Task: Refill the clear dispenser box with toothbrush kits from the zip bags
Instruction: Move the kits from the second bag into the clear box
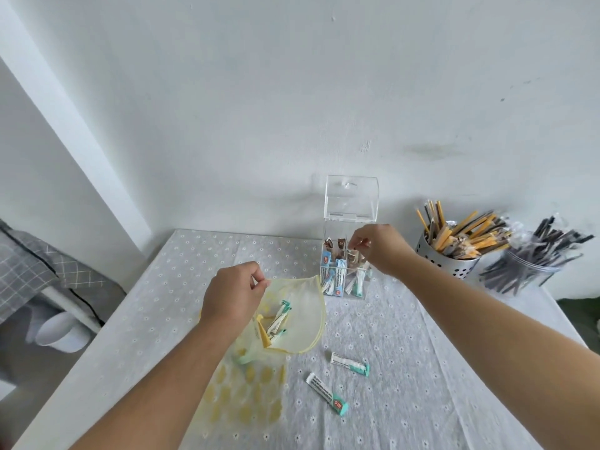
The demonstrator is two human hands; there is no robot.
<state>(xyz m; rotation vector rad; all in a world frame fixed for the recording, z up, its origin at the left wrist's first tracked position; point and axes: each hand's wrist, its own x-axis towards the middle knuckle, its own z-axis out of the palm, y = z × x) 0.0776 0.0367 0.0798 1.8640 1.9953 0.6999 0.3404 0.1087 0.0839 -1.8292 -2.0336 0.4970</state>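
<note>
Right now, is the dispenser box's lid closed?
No, the clear dispenser box has its hinged lid flipped up, leaving the top open.

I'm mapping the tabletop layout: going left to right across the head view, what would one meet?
Left hand → yellow zip bag → clear dispenser box → right hand → perforated metal cup → clear cup of dark sticks.

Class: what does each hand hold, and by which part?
Left hand pinches the yellow zip bag at its top rim. Right hand pinches something small above the dispenser box; unclear what.
</note>
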